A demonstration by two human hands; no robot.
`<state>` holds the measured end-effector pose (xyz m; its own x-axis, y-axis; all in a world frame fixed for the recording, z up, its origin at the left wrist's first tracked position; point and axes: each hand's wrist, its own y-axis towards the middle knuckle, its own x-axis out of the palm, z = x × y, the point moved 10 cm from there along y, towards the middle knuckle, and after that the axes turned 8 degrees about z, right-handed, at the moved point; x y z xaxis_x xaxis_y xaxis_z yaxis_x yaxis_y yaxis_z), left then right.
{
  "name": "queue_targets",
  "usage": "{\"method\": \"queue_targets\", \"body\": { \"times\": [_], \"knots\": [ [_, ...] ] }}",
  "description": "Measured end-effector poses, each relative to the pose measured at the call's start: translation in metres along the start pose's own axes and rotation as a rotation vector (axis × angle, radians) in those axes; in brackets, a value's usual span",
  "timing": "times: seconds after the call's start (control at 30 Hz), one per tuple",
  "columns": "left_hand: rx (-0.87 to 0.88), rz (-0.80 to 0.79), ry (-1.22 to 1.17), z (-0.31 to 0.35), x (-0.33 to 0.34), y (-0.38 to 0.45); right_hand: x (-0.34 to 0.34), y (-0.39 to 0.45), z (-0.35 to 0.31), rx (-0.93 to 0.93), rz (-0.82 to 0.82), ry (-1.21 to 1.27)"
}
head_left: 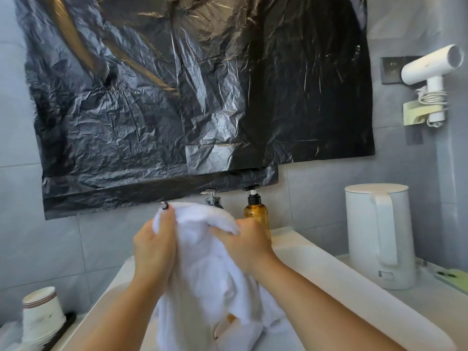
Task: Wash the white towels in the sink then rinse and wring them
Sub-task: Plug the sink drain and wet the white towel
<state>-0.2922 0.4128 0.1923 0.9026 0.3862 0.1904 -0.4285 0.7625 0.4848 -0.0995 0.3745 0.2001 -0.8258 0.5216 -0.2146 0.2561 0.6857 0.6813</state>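
A white towel (202, 269) hangs bunched between my two hands above the white sink (316, 264). My left hand (154, 247) grips its upper left fold, the thumb pressed over the top edge. My right hand (247, 241) grips the fold on the right side, fingers curled into the cloth. The towel's lower part drops into the basin, where more white cloth (240, 335) lies. The faucet (212, 198) shows just behind the towel's top.
An amber pump bottle (255, 211) stands behind my right hand. A white kettle (379, 234) sits on the counter at right, a stack of paper cups (41, 315) at left. Black plastic sheeting (190, 97) covers the wall; a white hair dryer (430, 69) hangs at upper right.
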Motion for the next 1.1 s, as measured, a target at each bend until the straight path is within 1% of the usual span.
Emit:
{"method": "queue_targets", "body": {
  "times": [0.03, 0.07, 0.1, 0.17, 0.23, 0.3, 0.37, 0.43, 0.47, 0.53, 0.63, 0.67, 0.73, 0.8, 0.87, 0.93, 1.03, 1.1],
  "knots": [
    [-0.005, -0.093, 0.085, -0.005, 0.012, -0.006, -0.010, 0.003, 0.005, 0.065, 0.076, 0.175],
    [-0.019, -0.175, 0.151, -0.011, 0.024, -0.013, -0.017, 0.005, 0.011, 0.123, 0.117, 0.303],
    [-0.038, -0.242, 0.190, -0.017, 0.032, -0.018, -0.019, 0.006, 0.015, 0.155, 0.119, 0.363],
    [-0.059, -0.326, 0.193, -0.022, 0.041, -0.024, -0.016, 0.004, 0.016, 0.181, 0.070, 0.355],
    [-0.075, -0.382, 0.145, -0.023, 0.044, -0.026, -0.010, 0.006, 0.022, 0.203, 0.040, 0.323],
    [-0.047, -0.458, 0.118, -0.021, 0.049, -0.029, -0.013, 0.010, 0.024, 0.171, 0.099, 0.287],
    [-0.002, -0.490, 0.117, -0.017, 0.052, -0.033, -0.022, 0.013, 0.023, 0.121, 0.197, 0.236],
    [0.022, -0.461, 0.122, -0.011, 0.051, -0.033, -0.027, 0.014, 0.026, 0.120, 0.232, 0.236],
    [0.022, -0.432, 0.119, -0.007, 0.049, -0.032, -0.023, 0.013, 0.026, 0.145, 0.198, 0.281],
    [-0.003, -0.354, 0.085, -0.004, 0.042, -0.027, -0.006, 0.008, 0.029, 0.187, 0.053, 0.318],
    [-0.037, -0.255, 0.011, -0.004, 0.030, -0.017, 0.026, -0.005, 0.030, 0.168, -0.209, 0.190],
    [-0.036, -0.230, -0.004, -0.005, 0.028, -0.015, 0.033, -0.008, 0.030, 0.141, -0.246, 0.134],
    [-0.030, -0.185, -0.017, -0.006, 0.025, -0.012, 0.035, -0.007, 0.028, 0.095, -0.210, 0.070],
    [-0.030, -0.191, -0.024, -0.009, 0.027, -0.012, 0.022, -0.001, 0.025, 0.093, -0.086, 0.085],
    [-0.058, -0.250, -0.007, -0.016, 0.034, -0.016, 0.005, 0.003, 0.022, 0.094, 0.050, 0.143],
    [-0.103, -0.358, 0.028, -0.020, 0.044, -0.026, -0.007, 0.004, 0.025, 0.161, 0.118, 0.257],
    [-0.197, -0.673, 0.143, -0.037, 0.067, -0.050, -0.015, 0.006, 0.040, 0.280, 0.201, 0.417],
    [-0.276, -0.843, 0.201, -0.049, 0.073, -0.065, -0.021, 0.010, 0.053, 0.328, 0.249, 0.435]
  ]
}}
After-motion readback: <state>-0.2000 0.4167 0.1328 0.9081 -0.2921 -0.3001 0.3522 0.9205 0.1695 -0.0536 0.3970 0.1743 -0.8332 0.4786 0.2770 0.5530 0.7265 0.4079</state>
